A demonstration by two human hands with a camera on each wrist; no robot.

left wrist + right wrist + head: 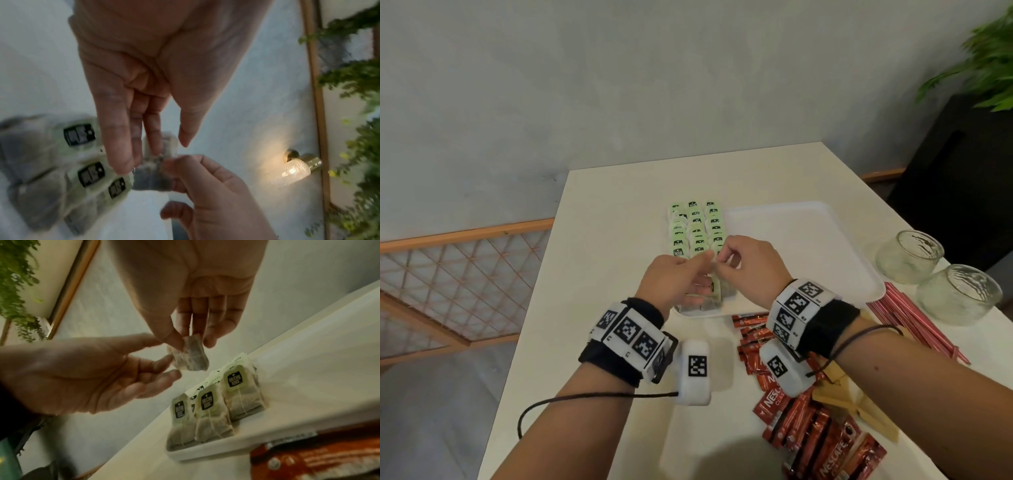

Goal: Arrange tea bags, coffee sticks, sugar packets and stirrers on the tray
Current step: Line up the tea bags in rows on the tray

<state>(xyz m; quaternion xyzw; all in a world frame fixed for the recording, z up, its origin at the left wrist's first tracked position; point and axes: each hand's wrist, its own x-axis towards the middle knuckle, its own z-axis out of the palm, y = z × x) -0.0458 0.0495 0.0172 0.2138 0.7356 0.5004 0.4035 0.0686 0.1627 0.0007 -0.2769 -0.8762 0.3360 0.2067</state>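
Both hands meet just above the near left corner of the white tray. My right hand pinches a single tea bag by its top edge between thumb and fingers. My left hand has straight, relaxed fingers. Its fingertips touch the side of that tea bag and its thumb stands apart. Beneath, rows of tea bags with pale green tags lie in three columns along the tray's left side. In the head view the hands cover the nearest bags.
Red coffee sticks lie heaped on the table near the tray's front edge. Tan paper packets sit beside them. Red stirrers and two glass jars stand to the right. The tray's right part holds nothing.
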